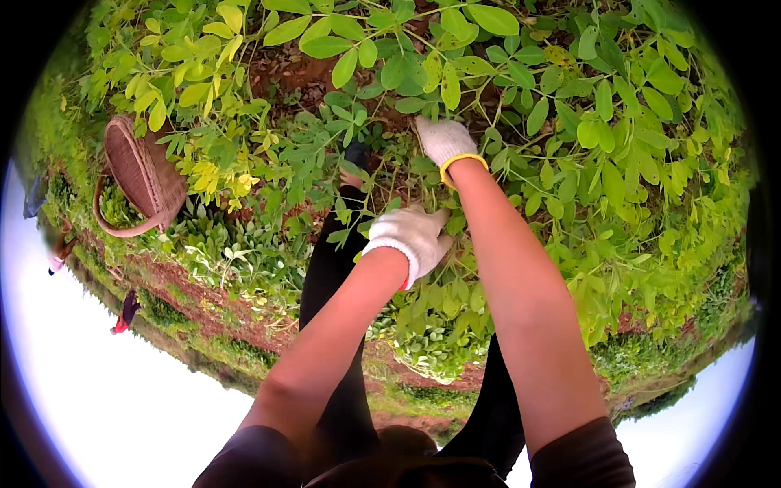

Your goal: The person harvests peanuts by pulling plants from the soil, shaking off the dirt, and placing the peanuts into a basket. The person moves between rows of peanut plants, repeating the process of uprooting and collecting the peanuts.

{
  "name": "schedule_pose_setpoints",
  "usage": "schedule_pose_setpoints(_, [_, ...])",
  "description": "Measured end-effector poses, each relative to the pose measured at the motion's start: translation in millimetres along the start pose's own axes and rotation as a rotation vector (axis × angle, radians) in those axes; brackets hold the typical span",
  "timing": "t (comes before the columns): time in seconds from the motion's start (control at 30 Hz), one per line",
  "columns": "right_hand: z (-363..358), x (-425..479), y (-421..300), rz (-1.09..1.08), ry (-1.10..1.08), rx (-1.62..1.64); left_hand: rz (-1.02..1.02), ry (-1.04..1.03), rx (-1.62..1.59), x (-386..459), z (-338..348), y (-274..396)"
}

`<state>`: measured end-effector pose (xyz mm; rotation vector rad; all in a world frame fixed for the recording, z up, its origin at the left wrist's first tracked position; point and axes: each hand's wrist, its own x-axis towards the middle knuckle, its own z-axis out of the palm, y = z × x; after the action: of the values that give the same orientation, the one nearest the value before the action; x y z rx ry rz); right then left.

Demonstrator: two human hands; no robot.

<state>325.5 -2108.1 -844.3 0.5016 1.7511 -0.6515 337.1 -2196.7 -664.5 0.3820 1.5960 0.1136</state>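
Both hands wear white knit gloves, low among leafy green peanut plants. My left hand, its glove edged in red at the wrist, is between my legs; its fingers curl at some thin stems, and whether they close on them is hidden. Farther out and to the right, my right hand, with a yellow glove cuff, reaches down at the base of the plants. Leaves cover its fingertips, so its hold cannot be seen. Reddish soil with dry leaves shows between the stems.
A woven basket with a curved handle lies tipped among the plants at left. Uprooted-looking leafy plants lie in a heap behind it. My black-trousered leg stands beside my left hand. People are far off at the left edge.
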Motion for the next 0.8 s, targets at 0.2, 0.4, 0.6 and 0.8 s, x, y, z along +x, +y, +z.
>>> schedule_pose_setpoints(0.2, [49, -13, -5, 0.021, -0.196, 0.441, -0.108, 0.845, 0.027, 75, -15, -122])
schedule_pose_setpoints(0.4, [63, 0, 0, 0.093, -0.184, 0.811, -0.177, 0.431, -0.401, 128, 110, -101])
schedule_pose_setpoints(0.6, [68, -2, 2, 0.13, -0.289, 0.66, -0.09, 0.476, -1.194, 106, 159, -58])
schedule_pose_setpoints(0.8, [89, 8, 34, 0.074, -0.042, 0.749, -0.059, 0.548, -0.609, 68, 141, -35])
